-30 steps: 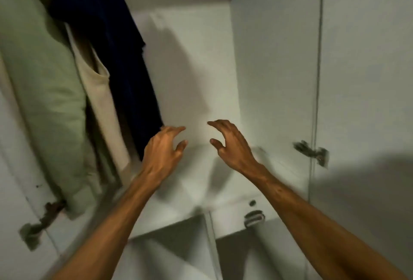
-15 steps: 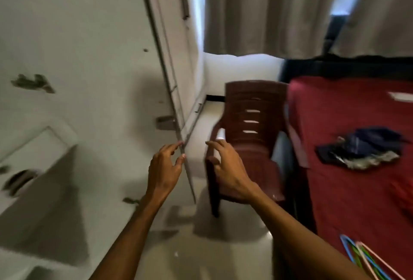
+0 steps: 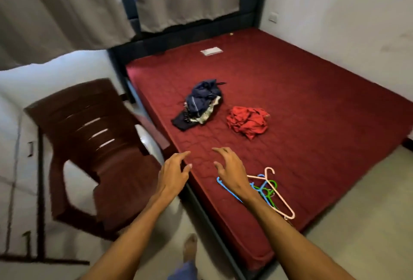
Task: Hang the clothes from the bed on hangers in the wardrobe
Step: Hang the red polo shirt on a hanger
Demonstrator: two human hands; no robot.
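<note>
A dark red bed [image 3: 301, 101] fills the right of the view. On it lie a crumpled navy garment pile [image 3: 200, 104] and, to its right, a crumpled red garment [image 3: 248, 121]. Several plastic hangers [image 3: 267, 187], blue, green and pink, lie near the bed's front edge. My left hand [image 3: 173, 173] hovers over the bed's near corner, fingers relaxed and empty. My right hand [image 3: 231, 169] hovers just left of the hangers, fingers spread, holding nothing. The wardrobe is out of view.
A dark brown plastic chair [image 3: 96, 152] stands left of the bed, close to my left arm. Grey curtains [image 3: 67, 7] hang behind. A small white item [image 3: 211, 51] lies far up the bed. My foot [image 3: 190, 248] is on the pale floor.
The view has swung from the open wardrobe with hanging clothes round to the right, past the chair, onto the bed. Both hands stayed empty and in front of me.
</note>
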